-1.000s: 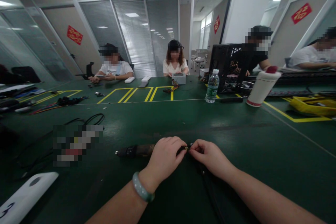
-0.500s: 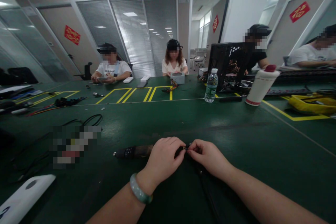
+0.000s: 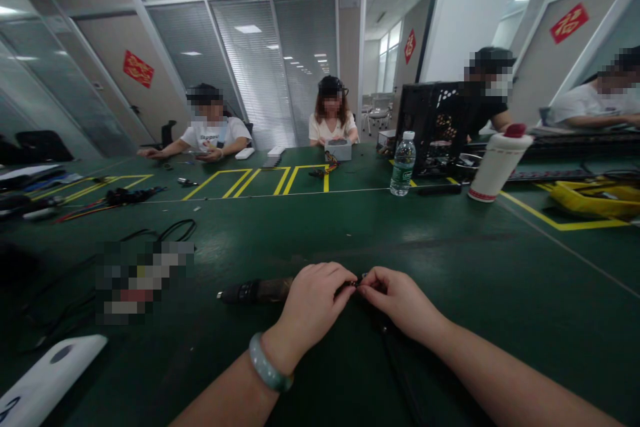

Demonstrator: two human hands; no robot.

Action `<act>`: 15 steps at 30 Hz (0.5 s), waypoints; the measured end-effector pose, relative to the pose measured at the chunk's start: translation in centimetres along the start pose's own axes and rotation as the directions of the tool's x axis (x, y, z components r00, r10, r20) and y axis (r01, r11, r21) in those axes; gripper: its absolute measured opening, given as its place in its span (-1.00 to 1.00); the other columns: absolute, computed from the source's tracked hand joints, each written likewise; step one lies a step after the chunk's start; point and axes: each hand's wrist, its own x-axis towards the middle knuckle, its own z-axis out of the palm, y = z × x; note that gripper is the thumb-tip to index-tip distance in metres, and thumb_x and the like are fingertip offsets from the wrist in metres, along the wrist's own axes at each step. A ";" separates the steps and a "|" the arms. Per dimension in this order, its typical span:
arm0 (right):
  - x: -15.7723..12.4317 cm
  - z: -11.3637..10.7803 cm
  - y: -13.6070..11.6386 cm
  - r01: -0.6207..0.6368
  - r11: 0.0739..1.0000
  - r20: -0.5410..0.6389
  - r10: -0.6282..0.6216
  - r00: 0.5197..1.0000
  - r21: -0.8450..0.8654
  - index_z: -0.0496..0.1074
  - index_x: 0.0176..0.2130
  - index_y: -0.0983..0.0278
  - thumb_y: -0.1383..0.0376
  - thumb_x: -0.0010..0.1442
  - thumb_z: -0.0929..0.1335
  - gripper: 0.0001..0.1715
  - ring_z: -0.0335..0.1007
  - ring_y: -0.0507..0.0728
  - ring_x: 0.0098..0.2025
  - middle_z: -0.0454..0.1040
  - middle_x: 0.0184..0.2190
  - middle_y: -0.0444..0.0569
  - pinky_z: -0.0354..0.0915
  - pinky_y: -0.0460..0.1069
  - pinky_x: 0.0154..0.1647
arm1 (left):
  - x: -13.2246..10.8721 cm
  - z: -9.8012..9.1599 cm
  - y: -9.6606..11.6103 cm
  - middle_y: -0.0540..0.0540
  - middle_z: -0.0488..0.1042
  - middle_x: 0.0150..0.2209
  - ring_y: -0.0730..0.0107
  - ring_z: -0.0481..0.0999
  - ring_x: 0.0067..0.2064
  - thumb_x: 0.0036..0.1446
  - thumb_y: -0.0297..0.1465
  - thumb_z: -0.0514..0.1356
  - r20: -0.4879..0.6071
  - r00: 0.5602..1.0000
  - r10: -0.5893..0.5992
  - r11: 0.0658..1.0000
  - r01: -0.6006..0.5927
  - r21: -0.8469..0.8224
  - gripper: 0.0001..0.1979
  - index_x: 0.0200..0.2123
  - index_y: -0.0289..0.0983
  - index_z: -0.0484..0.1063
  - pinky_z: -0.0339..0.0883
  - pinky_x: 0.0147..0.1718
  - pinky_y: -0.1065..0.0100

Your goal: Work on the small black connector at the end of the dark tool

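Note:
My left hand, with a pale green bangle on its wrist, closes around the tip end of a dark cylindrical tool lying across the green work mat. Its barrel extends to the left of my hand. My right hand pinches a thin black cable near its small end. The cable trails down toward me. The two hands almost touch, and my fingers hide the exact join between tool and cable.
Loose black wires and a pixelated patch lie left of my hands, with a white block at lower left. A water bottle, white flask, and black computer case stand ahead. Several co-workers sit around the table.
My hands and the tool stay almost unchanged. The co-worker at far left has stretched one arm out to the side, and the view has shifted slightly.

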 end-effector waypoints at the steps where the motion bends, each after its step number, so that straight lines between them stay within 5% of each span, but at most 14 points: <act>1: 0.0 0.0 0.0 -0.005 1.000 0.005 0.005 1.000 0.002 0.48 -0.28 0.23 0.24 0.27 0.35 -0.87 0.45 0.06 -0.32 0.53 -0.35 -0.17 0.26 -0.12 -0.36 | 0.0 0.0 0.0 0.03 0.49 -0.16 0.26 0.45 -0.13 0.25 -0.39 0.21 -0.002 1.000 -0.003 1.000 0.003 -0.002 -0.88 -0.14 -0.14 0.44 0.28 -0.13 0.21; 15: -0.3 0.0 -0.3 -0.036 0.999 0.065 0.034 0.997 0.023 0.49 -0.22 0.22 0.27 0.27 0.34 -0.88 0.47 0.09 -0.30 0.55 -0.32 -0.14 0.28 -0.10 -0.33 | 0.1 -0.2 0.1 0.02 0.49 -0.18 0.29 0.46 -0.16 0.24 -0.42 0.20 0.028 1.000 0.012 0.999 -0.013 0.034 -0.89 -0.16 -0.14 0.45 0.28 -0.18 0.24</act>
